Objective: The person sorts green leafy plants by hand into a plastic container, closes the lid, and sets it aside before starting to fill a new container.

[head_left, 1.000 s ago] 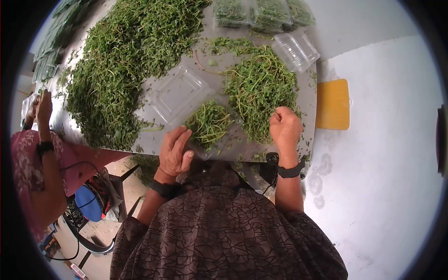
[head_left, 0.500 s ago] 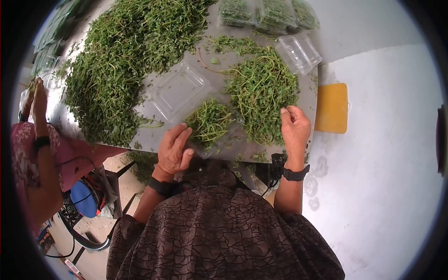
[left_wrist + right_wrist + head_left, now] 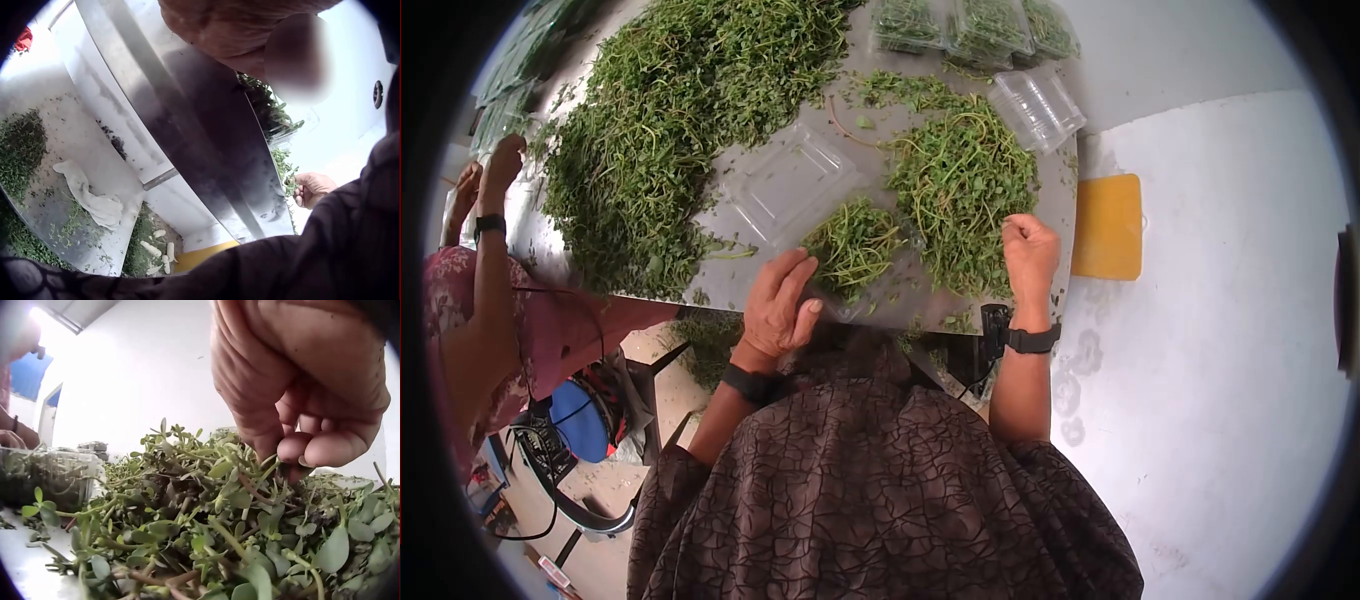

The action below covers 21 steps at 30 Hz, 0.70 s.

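Observation:
My left hand (image 3: 778, 305) rests with loosely straight fingers at the near left edge of a clear plastic clamshell box, whose lid (image 3: 785, 185) lies folded back. A tangle of purslane (image 3: 852, 250) fills the box's near half. To the right is a loose purslane pile (image 3: 965, 190). At this pile's near right side, my right hand (image 3: 1030, 262) pinches a purslane stem (image 3: 267, 470) between thumb and fingertips, as the right wrist view shows. The left wrist view catches the underside of my left hand (image 3: 231, 31) above the table edge, partly blurred.
A large purslane heap (image 3: 650, 150) covers the table's left side. Filled clear boxes (image 3: 990, 28) stand at the back, near an unfilled clear box (image 3: 1038, 108). A yellow stool (image 3: 1108, 226) is right of the table. Another person's hands (image 3: 500, 170) work at far left.
My right hand has shifted slightly right along the pile's near edge. My left hand stays by the box. At far left, the other person's hands have moved.

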Available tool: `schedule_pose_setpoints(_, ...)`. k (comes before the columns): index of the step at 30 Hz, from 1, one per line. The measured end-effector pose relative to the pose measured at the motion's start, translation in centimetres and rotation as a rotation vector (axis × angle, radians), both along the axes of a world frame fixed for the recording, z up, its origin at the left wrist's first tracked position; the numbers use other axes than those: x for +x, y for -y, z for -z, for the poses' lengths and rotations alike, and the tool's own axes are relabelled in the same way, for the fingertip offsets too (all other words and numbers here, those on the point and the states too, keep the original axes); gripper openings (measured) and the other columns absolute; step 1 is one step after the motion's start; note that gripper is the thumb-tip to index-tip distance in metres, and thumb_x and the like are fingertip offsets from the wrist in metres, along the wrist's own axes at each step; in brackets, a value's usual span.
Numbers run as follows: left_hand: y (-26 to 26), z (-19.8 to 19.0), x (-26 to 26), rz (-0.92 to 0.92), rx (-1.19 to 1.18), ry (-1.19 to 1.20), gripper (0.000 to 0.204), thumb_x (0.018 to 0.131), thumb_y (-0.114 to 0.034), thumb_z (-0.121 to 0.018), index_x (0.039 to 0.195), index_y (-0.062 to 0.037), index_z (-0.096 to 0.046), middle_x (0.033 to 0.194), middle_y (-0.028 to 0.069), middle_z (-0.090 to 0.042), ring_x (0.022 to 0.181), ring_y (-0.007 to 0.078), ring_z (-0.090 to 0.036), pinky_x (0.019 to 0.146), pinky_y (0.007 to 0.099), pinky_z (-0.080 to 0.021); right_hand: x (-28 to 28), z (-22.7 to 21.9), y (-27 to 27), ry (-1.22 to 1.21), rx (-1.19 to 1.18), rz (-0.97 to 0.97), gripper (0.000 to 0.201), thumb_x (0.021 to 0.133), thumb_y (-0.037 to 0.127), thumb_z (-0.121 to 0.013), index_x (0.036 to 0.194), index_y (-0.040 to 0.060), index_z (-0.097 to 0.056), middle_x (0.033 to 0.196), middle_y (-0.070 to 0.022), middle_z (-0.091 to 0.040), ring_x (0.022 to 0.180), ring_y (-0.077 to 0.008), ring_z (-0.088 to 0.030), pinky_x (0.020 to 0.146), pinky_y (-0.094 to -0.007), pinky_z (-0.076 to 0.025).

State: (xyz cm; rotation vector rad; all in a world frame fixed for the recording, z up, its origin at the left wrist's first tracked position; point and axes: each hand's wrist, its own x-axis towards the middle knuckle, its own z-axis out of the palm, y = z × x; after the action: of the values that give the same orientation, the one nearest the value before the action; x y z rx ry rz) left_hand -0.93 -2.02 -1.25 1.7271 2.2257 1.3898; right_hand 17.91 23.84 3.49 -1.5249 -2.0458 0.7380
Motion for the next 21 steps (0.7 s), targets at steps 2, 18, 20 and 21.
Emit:
schedule_pose_setpoints(2,0.0,0.0,0.0,0.006,-0.002,0.011,0.04,0.083,-0.026,-0.054,0.113,0.0017,-0.056,0.114,0.018,-0.054,0.1,0.0342,-0.054,0.086,0.0389,-0.045,0.6,-0.3,-0.2,-0.061,0.032,0.008,0.013,0.075,0.008,-0.062,0.083,0.0014,-0.07,0.06,-0.0064,-0.061,0.052,-0.0115,-0.053,0.054,-0.0278,-0.042)
schedule_pose_setpoints(18,0.2,0.4,-0.4,0.037,0.068,0.045,0.042,0.081,-0.022,-0.057,0.117,-0.0005,-0.053,0.119,0.0172,-0.052,0.102,0.0344,-0.054,0.088,0.0376,-0.046,1.5,-4.8,-0.3,-0.193,-0.048,0.052,0.02,0.08,0.008,-0.062,0.097,-0.0024,-0.066,0.075,-0.0033,-0.063,0.06,-0.0085,-0.053,0.053,-0.0222,-0.043)
schedule_pose_setpoints(20,0.2,0.3,-0.3,0.03,0.058,0.047,0.043,0.081,-0.021,-0.058,0.118,-0.001,-0.052,0.121,0.0166,-0.051,0.104,0.0343,-0.054,0.088,0.0376,-0.046,1.6,-3.9,-0.3,-0.104,-0.003,0.062,0.021,0.078,0.008,-0.064,0.097,-0.0018,-0.066,0.07,-0.0044,-0.062,0.057,-0.01,-0.053,0.054,-0.0257,-0.043)
schedule_pose_setpoints(21,0.2,0.4,-0.3,0.024,0.061,0.046,0.043,0.081,-0.021,-0.058,0.118,-0.001,-0.052,0.121,0.0166,-0.051,0.104,0.0343,-0.054,0.088,0.0376,-0.046,1.4,-3.7,-0.3,-0.017,0.039,0.068,0.023,0.077,0.008,-0.066,0.098,-0.0013,-0.066,0.064,-0.0055,-0.06,0.055,-0.0116,-0.053,0.055,-0.0292,-0.043)
